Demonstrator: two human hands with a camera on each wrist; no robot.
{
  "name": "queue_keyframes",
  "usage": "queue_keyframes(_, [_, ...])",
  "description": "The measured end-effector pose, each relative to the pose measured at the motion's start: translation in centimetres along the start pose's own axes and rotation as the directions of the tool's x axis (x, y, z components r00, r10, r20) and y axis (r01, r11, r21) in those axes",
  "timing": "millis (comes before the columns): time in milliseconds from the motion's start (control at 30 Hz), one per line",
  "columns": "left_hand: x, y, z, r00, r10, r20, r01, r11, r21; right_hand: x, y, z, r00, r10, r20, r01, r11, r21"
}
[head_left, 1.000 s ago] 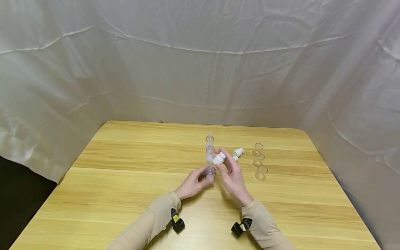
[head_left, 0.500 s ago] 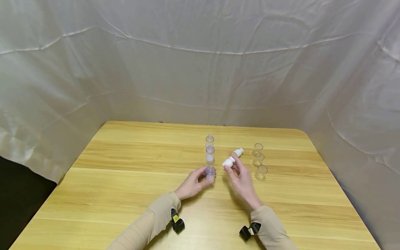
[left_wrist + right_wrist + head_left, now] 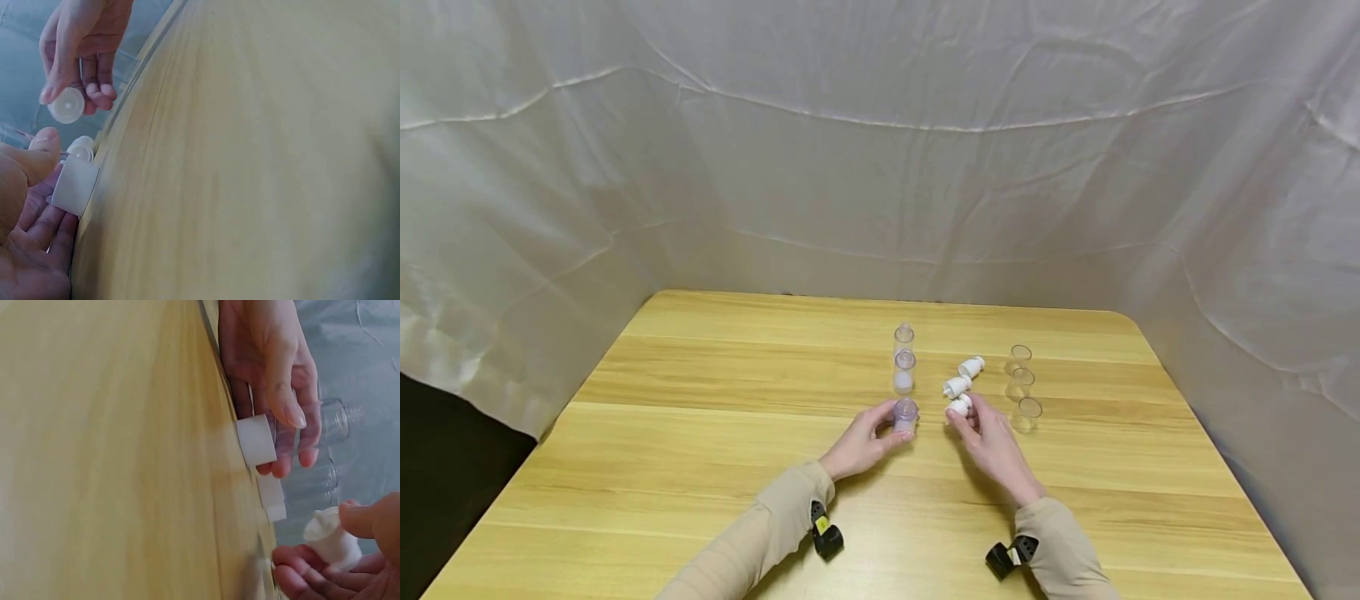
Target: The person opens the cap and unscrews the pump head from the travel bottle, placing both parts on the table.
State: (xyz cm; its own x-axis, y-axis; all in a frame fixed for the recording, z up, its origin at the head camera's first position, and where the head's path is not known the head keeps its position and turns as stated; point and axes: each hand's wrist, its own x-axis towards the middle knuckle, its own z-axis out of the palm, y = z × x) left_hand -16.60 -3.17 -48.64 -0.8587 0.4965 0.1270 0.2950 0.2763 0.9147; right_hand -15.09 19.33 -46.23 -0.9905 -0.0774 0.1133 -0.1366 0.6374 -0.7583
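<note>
My left hand (image 3: 861,442) grips a small clear bottle (image 3: 905,411) that stands upright on the table. The right wrist view shows this bottle's white base (image 3: 256,440) and threaded neck (image 3: 354,415). Between thumb and fingers, my right hand (image 3: 996,446) pinches a white, hollow bottle top (image 3: 959,406), low over or touching the table; which of these I cannot tell. Just behind it lie two similar white tops, a nearer one (image 3: 957,387) and a farther one (image 3: 972,367). The held top's hollow end (image 3: 320,526) shows in the right wrist view.
Two more clear bottles, a nearer one (image 3: 904,372) and a farther one (image 3: 904,335), stand in line behind the held bottle. To the right, three clear cups or caps (image 3: 1027,415) form a row. A pale curtain (image 3: 880,167) surrounds the wooden table (image 3: 700,392).
My right hand has moved from beside the bottles to the right and lower, carrying a white top, and a white top behind it shows again. My left hand and its bottle have stayed put.
</note>
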Motion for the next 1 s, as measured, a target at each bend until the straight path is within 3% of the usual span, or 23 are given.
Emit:
queue_keyframes(533, [0.11,-0.22,-0.13,1.0,0.005,-0.003,-0.005,1.0,0.01,0.32,0.55,-0.51,0.995,0.078,0.057,-0.072,0.993,-0.092])
queue_keyframes(1000, [0.09,-0.35,-0.11,1.0,0.004,-0.008,-0.003,1.0,0.024,0.83,0.72,-0.63,0.993,0.095,0.075,-0.085,0.988,-0.127])
